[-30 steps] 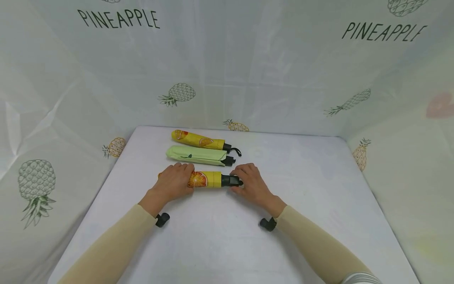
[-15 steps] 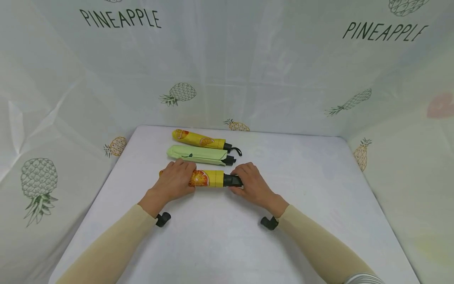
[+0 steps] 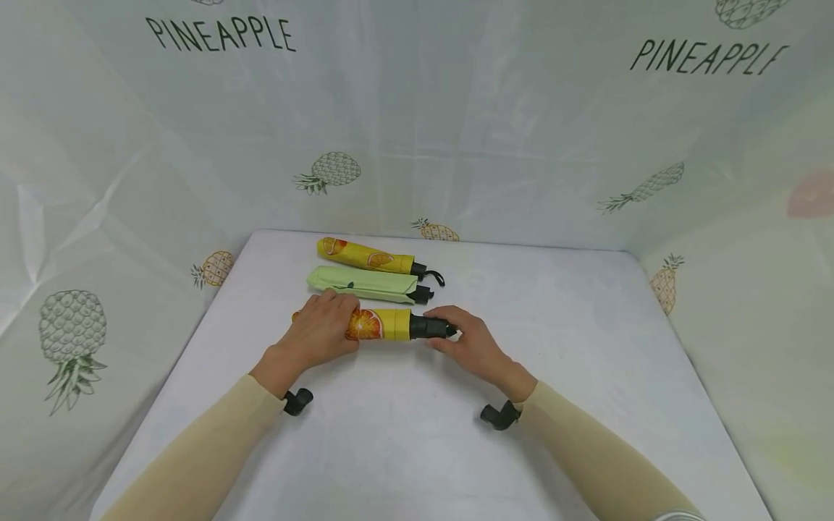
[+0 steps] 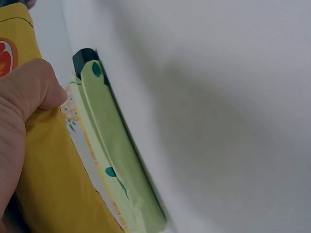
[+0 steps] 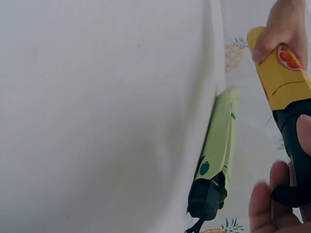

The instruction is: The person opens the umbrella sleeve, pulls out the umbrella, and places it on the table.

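Note:
A folded yellow umbrella (image 3: 394, 325) with orange-slice prints lies crosswise in front of me in the head view. My left hand (image 3: 318, 327) grips its fabric body. My right hand (image 3: 474, 343) is at its black handle (image 5: 290, 127), thumb and fingers on either side, the handle's end showing between them. In the right wrist view the thumb touches the handle, while the fingers (image 5: 262, 206) are around its end. Just beyond lies a folded light-green umbrella (image 3: 365, 283) with a black handle. Farther back is a second yellow umbrella (image 3: 365, 257) with a wrist loop.
A white table (image 3: 554, 347) carries all three umbrellas. Behind it and at the sides hangs a pale sheet (image 3: 508, 130) printed with pineapples. A black wrist-worn device (image 3: 298, 401) sits at the left wrist, another (image 3: 500, 415) at the right.
My right hand has shifted slightly right and toward me along the handle, its grasp looser, exposing more of the black end. The left hand keeps its grip; the other two umbrellas lie still.

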`<state>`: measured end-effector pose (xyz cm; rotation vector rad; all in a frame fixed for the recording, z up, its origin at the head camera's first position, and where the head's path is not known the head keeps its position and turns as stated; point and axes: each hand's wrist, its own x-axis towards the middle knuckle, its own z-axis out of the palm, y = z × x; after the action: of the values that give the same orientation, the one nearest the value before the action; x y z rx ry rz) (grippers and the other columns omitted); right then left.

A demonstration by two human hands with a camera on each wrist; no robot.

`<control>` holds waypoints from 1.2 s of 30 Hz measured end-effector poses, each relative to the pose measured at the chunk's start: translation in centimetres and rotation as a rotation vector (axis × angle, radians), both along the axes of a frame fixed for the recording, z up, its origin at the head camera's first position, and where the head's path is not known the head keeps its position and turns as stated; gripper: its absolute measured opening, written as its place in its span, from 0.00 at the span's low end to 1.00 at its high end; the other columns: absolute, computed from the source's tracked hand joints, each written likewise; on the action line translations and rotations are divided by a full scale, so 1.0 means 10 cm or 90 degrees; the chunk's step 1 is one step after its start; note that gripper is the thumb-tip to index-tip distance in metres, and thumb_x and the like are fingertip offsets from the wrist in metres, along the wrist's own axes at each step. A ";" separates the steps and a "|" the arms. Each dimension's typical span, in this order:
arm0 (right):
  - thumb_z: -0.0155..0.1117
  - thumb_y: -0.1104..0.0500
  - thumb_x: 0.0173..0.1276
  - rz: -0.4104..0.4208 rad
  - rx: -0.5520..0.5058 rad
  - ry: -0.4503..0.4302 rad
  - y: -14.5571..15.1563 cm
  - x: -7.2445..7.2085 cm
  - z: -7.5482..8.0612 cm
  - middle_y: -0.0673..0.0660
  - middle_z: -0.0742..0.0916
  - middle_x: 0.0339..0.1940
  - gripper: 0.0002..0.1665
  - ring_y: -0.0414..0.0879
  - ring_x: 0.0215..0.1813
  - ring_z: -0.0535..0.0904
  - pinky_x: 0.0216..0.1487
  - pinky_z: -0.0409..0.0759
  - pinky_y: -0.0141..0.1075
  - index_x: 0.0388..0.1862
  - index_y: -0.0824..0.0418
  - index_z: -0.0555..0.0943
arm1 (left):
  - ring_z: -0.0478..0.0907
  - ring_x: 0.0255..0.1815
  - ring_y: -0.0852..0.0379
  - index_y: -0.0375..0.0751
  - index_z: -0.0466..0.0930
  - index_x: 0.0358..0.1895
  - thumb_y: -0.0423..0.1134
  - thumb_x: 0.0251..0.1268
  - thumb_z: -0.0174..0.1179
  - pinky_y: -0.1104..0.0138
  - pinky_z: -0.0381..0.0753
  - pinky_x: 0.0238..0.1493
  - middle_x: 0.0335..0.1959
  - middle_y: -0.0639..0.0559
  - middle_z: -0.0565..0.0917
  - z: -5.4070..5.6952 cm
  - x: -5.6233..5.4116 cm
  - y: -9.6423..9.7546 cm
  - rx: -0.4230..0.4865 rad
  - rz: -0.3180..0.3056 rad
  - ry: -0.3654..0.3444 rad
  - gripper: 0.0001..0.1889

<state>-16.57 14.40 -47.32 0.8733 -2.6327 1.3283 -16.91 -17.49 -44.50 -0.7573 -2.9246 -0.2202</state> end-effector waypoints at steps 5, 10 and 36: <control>0.80 0.60 0.65 -0.004 -0.061 -0.024 -0.01 0.02 0.00 0.51 0.89 0.59 0.27 0.44 0.51 0.84 0.50 0.84 0.35 0.63 0.51 0.85 | 0.71 0.48 0.48 0.42 0.74 0.53 0.44 0.52 0.77 0.51 0.74 0.54 0.45 0.51 0.81 0.03 0.00 0.00 0.002 -0.002 0.000 0.28; 0.81 0.61 0.62 -0.028 -0.133 -0.090 0.00 0.07 0.04 0.54 0.89 0.60 0.27 0.46 0.50 0.86 0.49 0.86 0.33 0.61 0.50 0.87 | 0.71 0.47 0.48 0.42 0.74 0.53 0.45 0.52 0.78 0.52 0.73 0.54 0.46 0.50 0.81 0.05 0.02 0.03 0.006 -0.006 0.021 0.28; 0.79 0.66 0.63 -0.076 -0.214 -0.192 0.35 0.06 0.12 0.63 0.87 0.59 0.29 0.40 0.46 0.86 0.45 0.85 0.31 0.64 0.63 0.84 | 0.74 0.58 0.44 0.42 0.72 0.62 0.48 0.53 0.82 0.48 0.75 0.62 0.57 0.44 0.82 0.02 0.03 -0.08 -0.047 0.009 0.098 0.37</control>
<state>-15.93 17.88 -46.14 0.4971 -2.4926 1.9224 -16.64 -18.29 -44.27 -0.7288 -2.8044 -0.0500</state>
